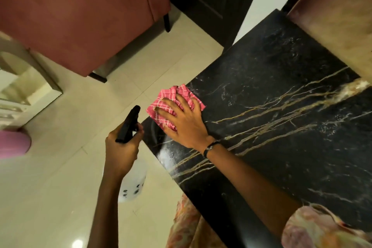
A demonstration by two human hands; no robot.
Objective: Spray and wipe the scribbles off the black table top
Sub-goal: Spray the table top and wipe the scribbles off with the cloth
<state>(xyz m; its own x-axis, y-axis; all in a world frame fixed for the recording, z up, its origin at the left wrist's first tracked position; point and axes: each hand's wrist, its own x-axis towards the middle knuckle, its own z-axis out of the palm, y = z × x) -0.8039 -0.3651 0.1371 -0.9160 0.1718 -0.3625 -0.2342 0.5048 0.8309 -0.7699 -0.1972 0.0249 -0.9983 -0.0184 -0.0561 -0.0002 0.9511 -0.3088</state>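
Two hands at work. Right hand (182, 121) lies flat, fingers spread, pressing a crumpled pink checked cloth (173, 104) onto the near-left corner of the glossy black worktop (281, 127), a marble-look slab with gold and white veins. Left hand (120, 150) is clenched on a spray bottle (131, 181) off the edge over the tiled floor (50, 187); black trigger head points up-right, translucent body hangs below.

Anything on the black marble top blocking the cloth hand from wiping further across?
Nothing visible does. The right hand presses the pink checked cloth on the corner of the black gold-veined marble table top; the slab beyond shows only veins and glare.
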